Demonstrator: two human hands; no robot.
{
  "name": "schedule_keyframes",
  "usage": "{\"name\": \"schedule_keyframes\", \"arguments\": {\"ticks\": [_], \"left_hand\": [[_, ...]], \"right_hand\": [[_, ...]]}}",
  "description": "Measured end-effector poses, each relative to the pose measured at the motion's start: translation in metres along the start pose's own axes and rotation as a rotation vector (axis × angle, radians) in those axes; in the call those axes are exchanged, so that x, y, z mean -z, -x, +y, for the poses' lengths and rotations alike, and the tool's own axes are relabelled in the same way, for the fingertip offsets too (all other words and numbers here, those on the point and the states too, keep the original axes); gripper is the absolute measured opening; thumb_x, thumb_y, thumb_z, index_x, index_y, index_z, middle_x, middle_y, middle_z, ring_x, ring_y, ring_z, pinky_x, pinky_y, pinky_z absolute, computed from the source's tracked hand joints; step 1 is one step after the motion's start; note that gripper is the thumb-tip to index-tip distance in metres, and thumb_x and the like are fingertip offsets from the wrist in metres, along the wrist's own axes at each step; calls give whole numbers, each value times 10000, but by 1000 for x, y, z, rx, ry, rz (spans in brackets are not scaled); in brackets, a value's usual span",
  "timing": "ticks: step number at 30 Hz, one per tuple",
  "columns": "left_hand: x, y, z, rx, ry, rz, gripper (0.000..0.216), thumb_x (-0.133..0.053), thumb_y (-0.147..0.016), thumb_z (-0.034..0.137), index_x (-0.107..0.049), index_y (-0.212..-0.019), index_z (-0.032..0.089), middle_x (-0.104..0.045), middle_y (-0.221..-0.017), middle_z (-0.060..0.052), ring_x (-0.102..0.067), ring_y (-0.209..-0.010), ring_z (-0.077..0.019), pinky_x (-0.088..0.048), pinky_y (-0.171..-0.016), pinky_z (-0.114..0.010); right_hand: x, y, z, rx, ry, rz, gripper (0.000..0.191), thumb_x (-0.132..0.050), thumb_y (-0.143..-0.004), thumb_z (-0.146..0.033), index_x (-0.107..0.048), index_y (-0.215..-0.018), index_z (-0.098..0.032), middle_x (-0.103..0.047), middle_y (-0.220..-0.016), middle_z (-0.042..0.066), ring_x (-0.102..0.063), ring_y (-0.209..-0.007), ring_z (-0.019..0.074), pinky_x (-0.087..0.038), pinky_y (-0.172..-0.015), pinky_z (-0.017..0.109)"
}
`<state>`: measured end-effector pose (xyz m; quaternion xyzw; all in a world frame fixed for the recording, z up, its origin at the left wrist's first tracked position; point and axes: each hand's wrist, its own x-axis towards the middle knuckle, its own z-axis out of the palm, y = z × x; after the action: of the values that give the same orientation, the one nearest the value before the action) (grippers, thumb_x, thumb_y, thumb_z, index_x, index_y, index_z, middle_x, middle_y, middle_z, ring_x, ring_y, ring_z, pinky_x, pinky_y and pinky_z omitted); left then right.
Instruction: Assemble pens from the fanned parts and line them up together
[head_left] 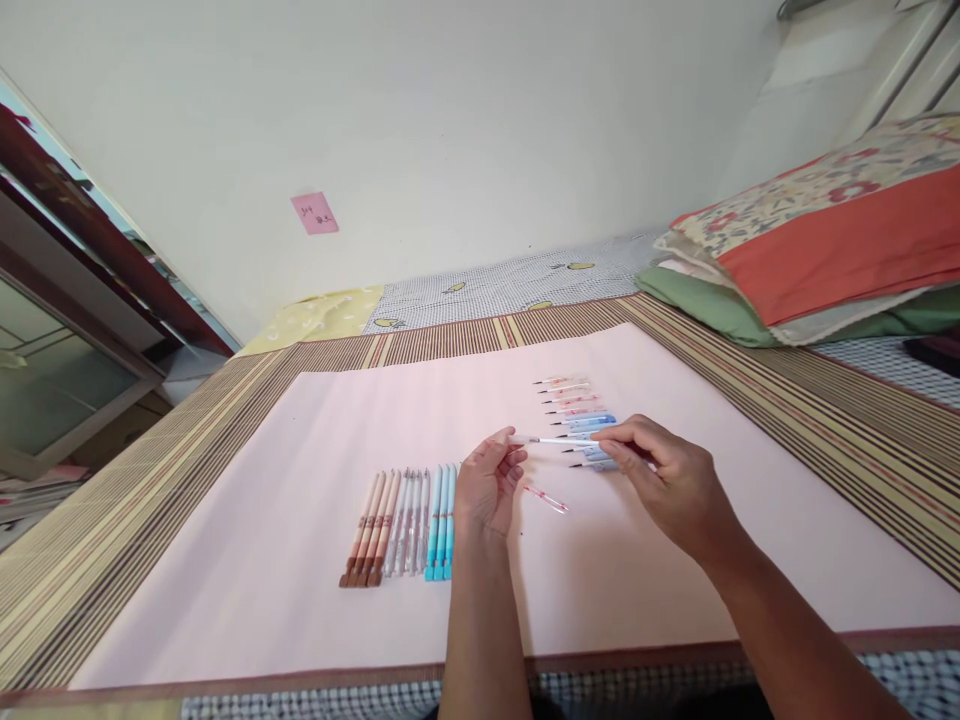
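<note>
L hand point(486, 490) & R hand point(671, 478) fingers pinch pen refill point(556, 441) ends.

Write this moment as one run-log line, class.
left hand: pinches one end of thin pen | right hand: grips other end | nearby: small clear piece, pen row, pink sheet

Pink sticky note point(314, 213) on white wall point(450, 120), 11 o'clock. Stacked pillows point(825, 240) at 2 o'clock, floral-orange one over green. Checkered bedsheet point(525, 280) at 12. Striped mat point(112, 540) under pink sheet point(262, 620). Dark-framed glass panel point(60, 370) at 9 o'clock.
</note>
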<state>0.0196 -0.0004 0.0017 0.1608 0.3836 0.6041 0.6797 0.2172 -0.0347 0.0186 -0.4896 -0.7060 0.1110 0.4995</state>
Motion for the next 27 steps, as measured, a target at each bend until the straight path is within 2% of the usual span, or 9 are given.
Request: {"name": "schedule_keyframes", "arguments": {"ticks": [6, 11, 15, 18, 21, 27], "left_hand": [[-1, 3, 0, -5, 5, -96, 222, -769, -750, 143, -758, -965, 92, -741, -871, -85, -668, -701, -88, -524, -633, -161], [-4, 5, -5, 8, -19, -181, 263, -791, -729, 153, -762, -982, 87, -739, -870, -88, -674, -714, -98, -540, -664, -172], [-5, 4, -7, 16, 24, -168, 260, -785, -730, 129, -757, -986, 90, -748, -938, -102, -684, -728, -99, -549, -683, -175], [-6, 4, -7, 23, 62, -154, 241, -767, -737, 100, -749, -977, 85, -752, -959, -119, -690, -737, -106, -554, -704, -187], [-8, 5, -7, 20, 99, -124, 222, -749, -733, 59, -738, -953, 83, -753, -987, -134, -697, -752, -113, -553, -716, -194], [-10, 5, -9, 39, 126, -100, 126, -727, -772, 61, -716, -891, 101, -749, -999, -121, -696, -746, -111, -549, -670, -180]], "right_hand": [[-5, 3, 5, 60, 100, 44, 172, -508, -991, -273, -653, -919, -214, -649, -847, 33, -628, -783, 177, -485, -741, 296], [-19, 7, 3, -71, 5, -9, 192, -502, -992, -310, -671, -989, -220, -698, -808, 12, -643, -669, 156, -516, -654, 272], [-26, 8, -1, -127, -44, -11, 269, -450, -1010, -337, -661, -1119, -211, -706, -795, 9, -639, -628, 146, -530, -654, 272], [-25, 7, -3, -143, -67, 11, 281, -454, -1006, -348, -671, -1109, -203, -682, -728, 5, -668, -687, 164, -535, -683, 276], [-23, 6, -4, -161, -74, 38, 273, -476, -993, -351, -682, -1097, -205, -648, -668, -9, -649, -650, 164, -528, -663, 278], [-30, 2, -6, -183, -115, 47, 284, -487, -984, -369, -684, -1102, -202, -656, -684, 2, -644, -643, 171, -525, -677, 307]]}}
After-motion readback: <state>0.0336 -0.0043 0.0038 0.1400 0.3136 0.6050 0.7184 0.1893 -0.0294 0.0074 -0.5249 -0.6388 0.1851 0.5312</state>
